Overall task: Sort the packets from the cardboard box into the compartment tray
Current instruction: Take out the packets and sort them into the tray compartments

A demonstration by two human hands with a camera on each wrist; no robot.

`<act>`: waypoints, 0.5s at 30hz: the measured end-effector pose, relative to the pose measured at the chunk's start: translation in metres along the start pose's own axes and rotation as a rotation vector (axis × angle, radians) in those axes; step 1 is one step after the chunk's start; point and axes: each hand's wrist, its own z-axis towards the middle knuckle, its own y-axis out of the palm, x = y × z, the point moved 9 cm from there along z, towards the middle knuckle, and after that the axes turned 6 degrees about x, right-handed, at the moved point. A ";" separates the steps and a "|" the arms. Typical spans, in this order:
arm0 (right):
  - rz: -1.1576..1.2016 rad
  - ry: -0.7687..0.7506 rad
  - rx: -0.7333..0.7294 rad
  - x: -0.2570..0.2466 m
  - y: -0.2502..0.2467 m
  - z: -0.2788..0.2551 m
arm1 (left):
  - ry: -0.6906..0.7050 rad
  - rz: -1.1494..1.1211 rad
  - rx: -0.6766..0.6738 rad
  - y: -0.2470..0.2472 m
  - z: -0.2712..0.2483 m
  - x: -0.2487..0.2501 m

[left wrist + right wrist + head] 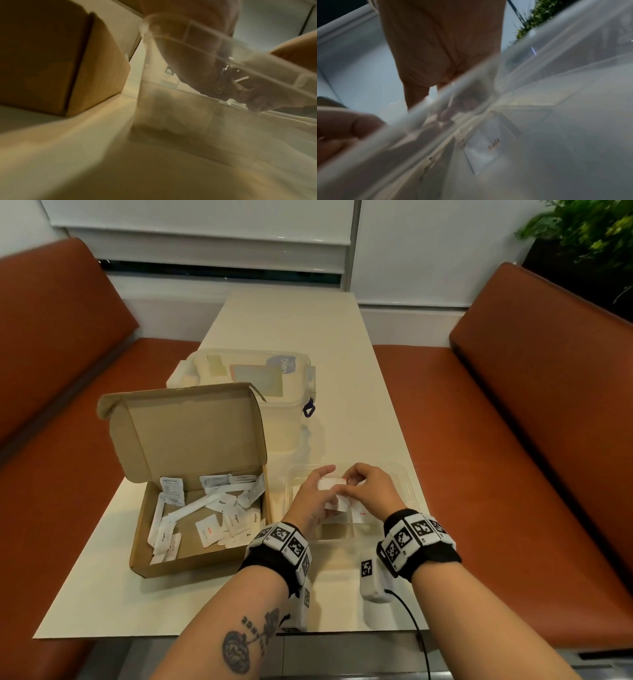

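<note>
Nearest the head camera: two forearms with marker-covered wrist bands, reaching forward over the near table (308, 313) edge. Left hand (310, 498) and right hand (371, 487) meet above the clear compartment tray (409, 491). Between them, a small white packet (330, 484); left thumb and fingers curl round its left side, right fingertips pinch its right edge. Both grips closed on the same packet.

Packet sits over the tray's middle, long axis roughly left-right, running from one hand to the other. More white paper shows under the left palm; whether it is held or lying in the tray, cannot tell. Packets marked "Salt" (485, 146) already lie flat in a near compartment, below and toward the right wrist.

Cardboard box (202, 501) stands open just left of the tray, many packets left inside: work is early to midway, by my estimate.

Judgement: next move is a release downward. The salt compartment lies nearer the right hand, so that hand is better placed to lower it if the label matches. Label on held packet unreadable.

Lidded clear tub (274, 392) behind the box.
</note>
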 end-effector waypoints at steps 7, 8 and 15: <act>0.134 0.048 0.053 0.009 -0.006 0.003 | 0.030 -0.121 -0.005 -0.003 0.001 0.004; 0.143 0.055 0.055 0.010 -0.007 0.003 | 0.036 -0.128 -0.001 -0.003 0.003 0.004; 0.389 0.068 0.160 0.008 -0.020 0.006 | 0.096 -0.129 0.003 -0.005 0.006 0.005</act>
